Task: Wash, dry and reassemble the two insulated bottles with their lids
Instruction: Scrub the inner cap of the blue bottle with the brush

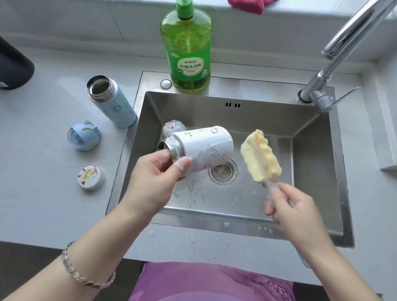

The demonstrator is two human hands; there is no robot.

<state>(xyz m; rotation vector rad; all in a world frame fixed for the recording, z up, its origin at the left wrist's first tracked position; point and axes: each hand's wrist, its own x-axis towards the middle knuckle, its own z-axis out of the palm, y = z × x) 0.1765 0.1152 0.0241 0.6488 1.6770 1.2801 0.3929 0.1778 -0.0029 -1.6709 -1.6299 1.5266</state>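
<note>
Both hands hold: the left hand (156, 173) grips the white bottle (205, 147) by its neck, mouth toward the left edge of the sink (315, 148), away from the sponge brush (261, 157) the right hand (291, 209) pinches.

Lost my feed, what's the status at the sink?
Left hand grips white bottle at neck, over sink. Right hand holds sponge brush, off the bottle. Blue bottle open on counter. Nothing between brush and bottle.
</note>
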